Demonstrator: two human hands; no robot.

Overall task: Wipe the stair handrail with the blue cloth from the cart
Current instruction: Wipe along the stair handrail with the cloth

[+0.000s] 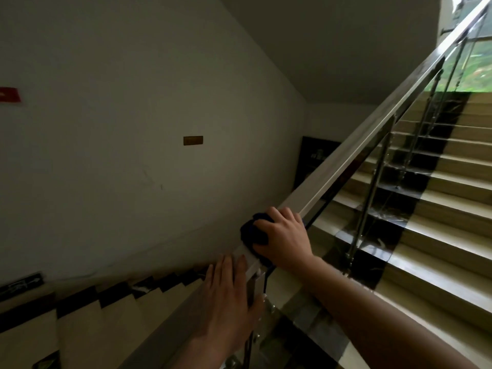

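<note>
A shiny metal handrail (367,134) runs from the bottom centre up to the top right, above glass panels and steel posts. My right hand (285,238) presses a bunched dark blue cloth (253,233) onto the rail's lower part, the fingers curled over the cloth and the rail's top. Just below it, my left hand (229,294) lies on the rail where it bends, with the fingers stretched flat and the thumb around the corner post. The cart is not in view.
Beige stairs with dark stripes (436,209) climb to the right behind the glass, towards a bright window. Another flight (87,315) drops at the lower left along a white wall (133,129) bearing a small brass plate (193,140).
</note>
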